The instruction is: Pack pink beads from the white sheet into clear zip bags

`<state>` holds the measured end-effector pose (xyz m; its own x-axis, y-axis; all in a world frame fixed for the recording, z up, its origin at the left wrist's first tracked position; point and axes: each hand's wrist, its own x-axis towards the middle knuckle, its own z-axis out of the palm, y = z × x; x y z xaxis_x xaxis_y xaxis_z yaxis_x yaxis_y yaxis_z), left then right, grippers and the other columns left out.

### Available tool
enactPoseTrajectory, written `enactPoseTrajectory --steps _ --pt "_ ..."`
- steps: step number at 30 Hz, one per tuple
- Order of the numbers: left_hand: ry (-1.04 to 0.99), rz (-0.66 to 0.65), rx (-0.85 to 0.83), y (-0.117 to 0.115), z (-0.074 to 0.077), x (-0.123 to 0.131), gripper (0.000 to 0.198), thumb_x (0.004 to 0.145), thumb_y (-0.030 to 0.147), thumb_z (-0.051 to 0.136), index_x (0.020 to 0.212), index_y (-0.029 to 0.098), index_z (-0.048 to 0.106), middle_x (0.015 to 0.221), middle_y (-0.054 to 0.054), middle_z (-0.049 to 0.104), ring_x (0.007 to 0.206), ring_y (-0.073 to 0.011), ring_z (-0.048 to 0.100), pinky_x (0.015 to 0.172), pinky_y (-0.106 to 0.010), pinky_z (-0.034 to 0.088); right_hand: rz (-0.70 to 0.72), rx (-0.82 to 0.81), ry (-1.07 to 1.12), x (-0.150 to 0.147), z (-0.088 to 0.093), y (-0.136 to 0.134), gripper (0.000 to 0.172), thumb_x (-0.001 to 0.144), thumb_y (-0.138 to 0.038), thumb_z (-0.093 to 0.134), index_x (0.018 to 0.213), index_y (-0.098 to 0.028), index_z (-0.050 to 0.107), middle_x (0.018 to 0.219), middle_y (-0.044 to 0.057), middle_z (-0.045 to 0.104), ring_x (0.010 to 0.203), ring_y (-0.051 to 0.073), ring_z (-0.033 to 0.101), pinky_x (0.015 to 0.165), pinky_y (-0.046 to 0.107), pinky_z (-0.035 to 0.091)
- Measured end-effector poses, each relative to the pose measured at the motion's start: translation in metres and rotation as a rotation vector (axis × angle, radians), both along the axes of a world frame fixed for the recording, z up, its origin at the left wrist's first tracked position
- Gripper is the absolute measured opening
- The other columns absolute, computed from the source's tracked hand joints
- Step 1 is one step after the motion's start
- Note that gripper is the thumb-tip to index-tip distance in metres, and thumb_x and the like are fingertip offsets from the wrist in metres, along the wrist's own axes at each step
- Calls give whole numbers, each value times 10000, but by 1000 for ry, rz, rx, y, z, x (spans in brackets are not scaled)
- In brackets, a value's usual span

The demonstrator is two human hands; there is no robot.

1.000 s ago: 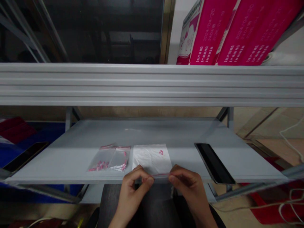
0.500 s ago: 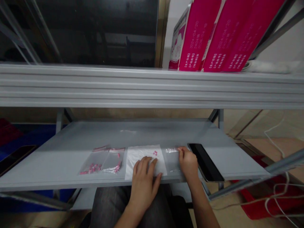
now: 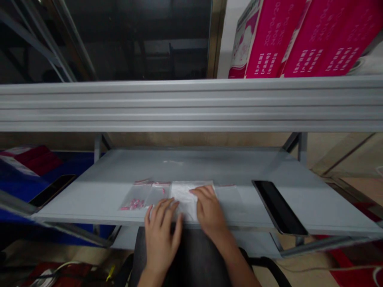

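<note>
My right hand (image 3: 209, 213) lies flat with its fingers on a white paper sheet (image 3: 182, 197), hiding most of the sheet and any pink pieces on it. My left hand (image 3: 161, 235) has its fingers spread at the sheet's lower left edge, over the corner of a small zip bag (image 3: 158, 195). Beside that bag lies another zip bag (image 3: 136, 197) with pink pieces at its bottom. An almost invisible clear zip bag (image 3: 230, 203) rests to the right of the sheet, apart from both hands.
All this lies on a grey metal shelf (image 3: 197, 167), with a black tablet (image 3: 278, 207) to the right. A grey shelf beam (image 3: 191, 105) crosses above, carrying magenta boxes (image 3: 299, 40). Another dark tablet (image 3: 52, 190) lies beyond the shelf's left side.
My right hand has left the clear bag and moved left onto the white sheet. My left hand has shifted toward the zip bags. The pink pieces on the sheet no longer show.
</note>
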<state>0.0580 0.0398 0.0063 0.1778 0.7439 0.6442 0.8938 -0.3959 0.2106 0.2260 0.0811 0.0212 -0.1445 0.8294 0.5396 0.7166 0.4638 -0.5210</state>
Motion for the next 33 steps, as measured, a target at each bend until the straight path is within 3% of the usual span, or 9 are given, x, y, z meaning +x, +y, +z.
enactPoseTrajectory --steps 4,8,12,15,19,22,25,28,33 --pt "13 236 17 16 7 -33 296 876 297 568 1137 190 659 1212 -136 673 1138 -355 550 952 -524 380 196 -50 -40 -60 5 -4 464 844 -6 438 1215 -187 651 1317 117 601 1330 305 379 1061 495 368" --pt "34 209 -15 23 1 -46 185 877 280 582 978 224 726 1138 -97 721 1065 -330 582 919 -505 384 211 -83 22 -70 3 -2 407 829 2 444 1111 -145 699 1321 158 581 1353 321 366 1084 512 351" --pt "-119 187 40 23 -3 -44 160 891 253 587 925 228 741 1073 -80 737 1011 -301 588 909 -499 401 170 -115 417 -53 -1 -4 343 780 -52 482 1004 -170 715 1137 126 661 1139 263 560 992 435 451" --pt "-313 122 128 19 4 -37 162 902 242 592 982 226 731 1059 -80 720 995 -272 598 940 -492 415 113 -404 829 -40 0 -8 195 797 -262 586 916 -169 709 936 102 709 847 224 648 719 334 521" --pt "-494 -58 164 4 16 -25 236 892 130 589 1033 264 724 1112 -56 675 1027 -229 594 975 -449 415 223 -783 1178 -27 10 -8 461 760 -559 618 816 -111 713 753 111 709 597 178 633 529 269 445" --pt "-568 -210 132 -9 16 -19 304 871 84 585 1024 295 741 1117 -41 670 1046 -222 584 942 -403 451 286 -900 1328 -17 15 -9 437 662 -549 752 708 -116 708 658 60 672 531 126 575 492 227 394" --pt "-723 -255 7 -19 10 -15 255 856 124 615 962 293 773 1137 -47 673 1089 -233 588 904 -356 499 263 -898 1290 -4 16 -16 373 591 -456 848 644 -114 707 587 14 612 502 88 499 456 197 348" --pt "-1122 -285 -264 -28 9 -11 164 850 281 657 942 249 789 1262 -84 647 1214 -292 558 930 -358 517 275 -920 1191 10 13 -29 385 635 -478 829 630 -116 701 529 -20 531 474 74 434 429 194 318" --pt "-1659 -268 -669 -39 19 0 441 767 373 755 1196 289 689 1393 -92 577 1141 -285 630 838 -302 564 293 -855 962 30 14 -48 392 808 -495 701 658 -134 679 522 -38 486 495 75 412 469 203 315"
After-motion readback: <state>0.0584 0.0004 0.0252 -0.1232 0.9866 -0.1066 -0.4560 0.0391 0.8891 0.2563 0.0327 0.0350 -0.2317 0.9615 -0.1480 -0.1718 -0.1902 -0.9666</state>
